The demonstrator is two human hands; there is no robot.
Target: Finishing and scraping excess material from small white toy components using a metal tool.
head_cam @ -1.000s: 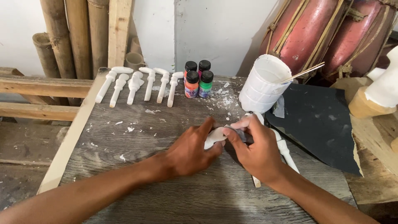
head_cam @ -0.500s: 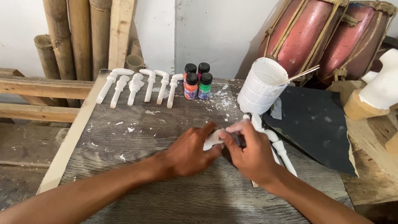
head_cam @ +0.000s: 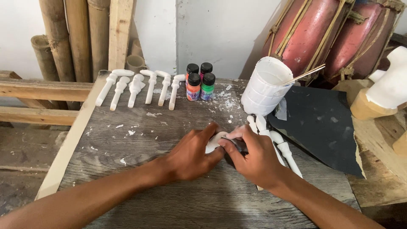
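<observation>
A person works at a grey, paint-flecked wooden bench, both hands meeting over a small white carved piece near the bench's middle. The left hand curls round the piece from the left, its fingers closed against it. The right hand presses in from the other side, fingertips pinched on what looks like a dark scrap of abrasive sheet held against the white piece, though most of it is hidden under the fingers.

Along the far edge six white carved pegs lie side by side in a row. Just to their right stand four small paint bottles with black caps, grouped two by two; the front pair hold orange and green paint. Right of the bottles stands one white ribbed cup with a thin stick leaning out over its rim. Three more white pegs lie close together just beyond the right hand, at the edge of a dark sheet spread over the bench's right side.

Behind the bench, bamboo poles lean against the white wall, and two red drums laced with cord rest at upper right.
</observation>
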